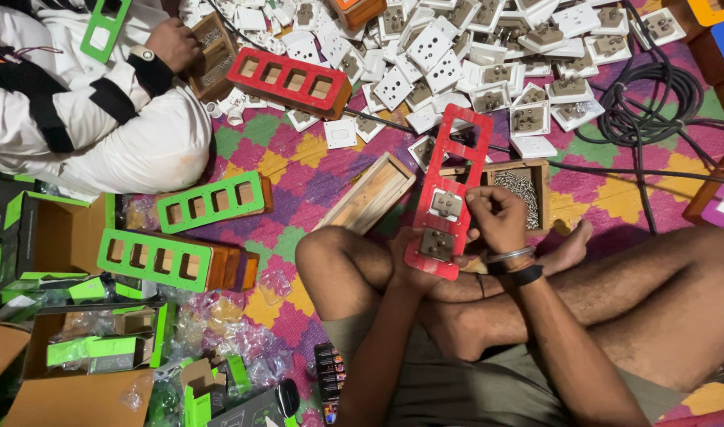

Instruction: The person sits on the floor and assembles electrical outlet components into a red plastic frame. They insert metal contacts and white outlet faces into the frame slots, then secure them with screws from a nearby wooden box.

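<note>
The person's crossed bare legs (536, 316) lie nearest the camera, resting on a bright patterned mat (314, 178). Far left, opened cardboard boxes (69, 237) with green trim sit beside green frames (212, 202) on wooden boxes. Above them, a co-worker in white reaches a hand (172, 43) into a small wooden box. Further right lies a red four-hole frame (287, 79). At centre, the left hand (413, 265) holds the lower end of a long red frame (445, 194), its fingers wrapped behind it. The right hand (496, 217) presses on the frame, fingers curled at a grey socket module (446, 205). Just beyond sits a wooden tray of screws (520, 186). White sockets (496, 55) pile up behind, and black cable (654, 103) coils on the right.
</note>
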